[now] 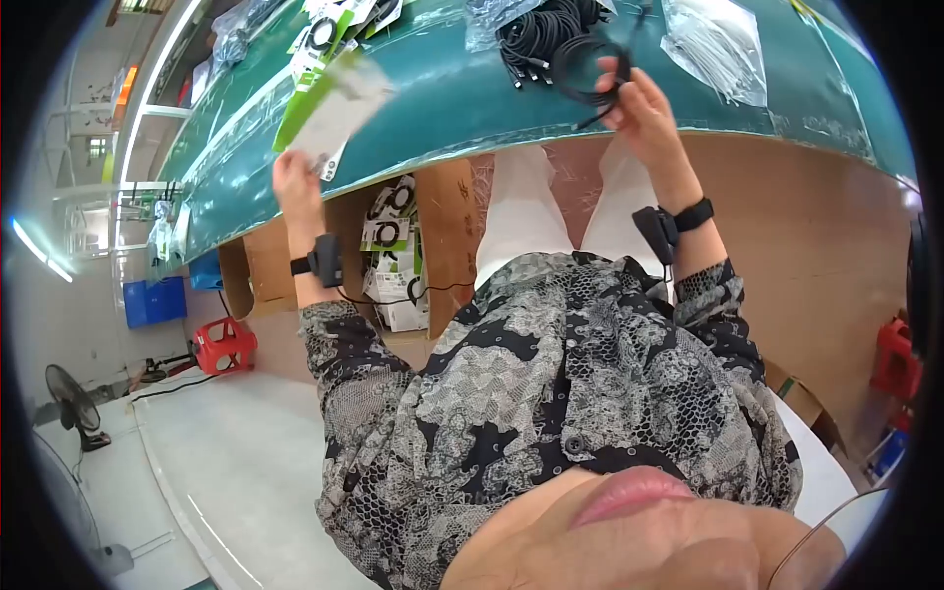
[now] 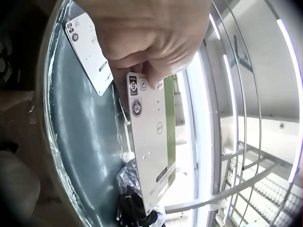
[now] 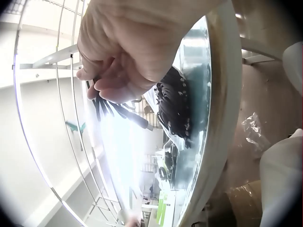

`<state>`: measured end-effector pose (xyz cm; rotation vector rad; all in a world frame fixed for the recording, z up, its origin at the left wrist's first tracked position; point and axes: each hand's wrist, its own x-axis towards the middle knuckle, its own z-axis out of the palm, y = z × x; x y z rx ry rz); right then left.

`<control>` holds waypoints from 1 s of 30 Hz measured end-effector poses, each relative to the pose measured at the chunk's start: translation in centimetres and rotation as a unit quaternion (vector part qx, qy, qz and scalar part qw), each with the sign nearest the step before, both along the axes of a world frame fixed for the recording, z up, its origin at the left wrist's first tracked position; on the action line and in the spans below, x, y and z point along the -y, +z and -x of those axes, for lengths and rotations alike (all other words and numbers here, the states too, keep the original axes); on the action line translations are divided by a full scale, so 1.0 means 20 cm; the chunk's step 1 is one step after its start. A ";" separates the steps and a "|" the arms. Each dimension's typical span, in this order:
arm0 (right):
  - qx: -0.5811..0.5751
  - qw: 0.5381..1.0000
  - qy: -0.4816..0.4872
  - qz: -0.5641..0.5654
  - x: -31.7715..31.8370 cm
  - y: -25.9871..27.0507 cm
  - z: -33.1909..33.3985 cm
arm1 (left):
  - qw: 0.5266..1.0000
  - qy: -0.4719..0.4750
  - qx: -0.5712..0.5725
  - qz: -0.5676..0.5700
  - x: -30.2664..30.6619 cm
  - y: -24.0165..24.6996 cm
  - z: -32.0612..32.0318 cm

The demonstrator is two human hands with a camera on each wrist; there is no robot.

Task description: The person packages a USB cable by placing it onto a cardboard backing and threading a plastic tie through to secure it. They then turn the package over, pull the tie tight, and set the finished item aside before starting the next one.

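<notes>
My left hand [image 1: 298, 187] pinches the near end of a white and green packaging card [image 1: 339, 110], raised over the table's front edge. In the left wrist view, the thumb and fingers grip that card [image 2: 151, 127] by its top, with small printed symbols facing the camera. My right hand [image 1: 644, 113] holds a coiled black cable [image 1: 590, 99] between thumb and fingers. A connector end [image 3: 137, 119] sticks out below the fingers in the right wrist view. Another white card [image 2: 87, 52] lies on the table beside the left hand.
A heap of black cables [image 1: 536, 41] lies on the green table [image 1: 442, 108], left of a clear bag of white strips [image 1: 718, 49]. Carded cables [image 1: 324, 34] sit at the back left. Below the table, a cardboard box [image 1: 447, 216] holds several carded cables. A red stool [image 1: 226, 344] stands left.
</notes>
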<state>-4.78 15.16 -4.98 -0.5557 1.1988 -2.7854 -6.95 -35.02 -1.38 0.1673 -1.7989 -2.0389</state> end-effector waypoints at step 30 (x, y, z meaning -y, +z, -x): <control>-0.019 0.914 -0.060 -0.401 -0.03 0.12 0.16 | 0.953 -0.185 0.020 0.238 -1.28 -0.22 0.34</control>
